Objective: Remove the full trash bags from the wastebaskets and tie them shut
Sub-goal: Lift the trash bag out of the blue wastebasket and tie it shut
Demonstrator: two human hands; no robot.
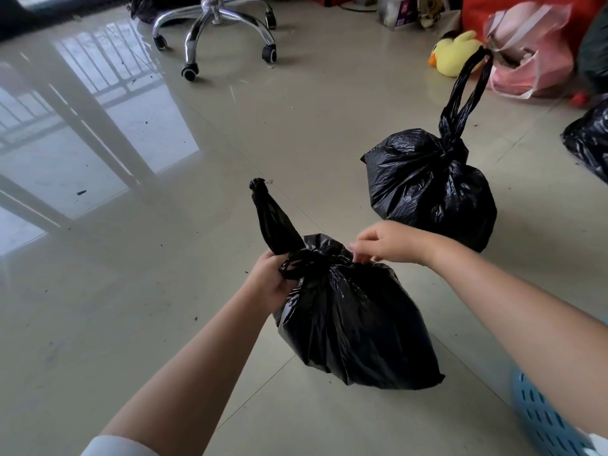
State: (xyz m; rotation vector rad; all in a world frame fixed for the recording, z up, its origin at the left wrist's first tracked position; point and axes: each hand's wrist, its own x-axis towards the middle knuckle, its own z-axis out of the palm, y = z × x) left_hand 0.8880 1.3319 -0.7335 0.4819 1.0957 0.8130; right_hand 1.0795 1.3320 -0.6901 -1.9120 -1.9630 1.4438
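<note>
A full black trash bag (355, 320) sits on the shiny tiled floor (164, 291), right in front of the person. Its top is bunched into a knot. One long twisted end of the bag sticks up and to the left of the knot.

The left hand (274, 281) is on the left side of the bag, just under the knot. Its fingers are curled round the gathered neck of the bag and hold it tight. The right hand (383, 241) is over the top of the bag, on the right side. Its fingers are bent and point down at the plastic beside the knot. They are blurry, so I cannot tell if they pinch the plastic or only touch it.

A second black bag (431, 189) stands on the floor behind, to the right. It is tied, and its two long handles stick up. Part of a third black bag (589, 143) shows at the right edge.

A blue basket (546, 419) with holes is at the bottom right, under the right arm. Far back are a chair base with wheels (217, 31), a yellow toy duck (454, 54) and a pink bag (529, 51).
</note>
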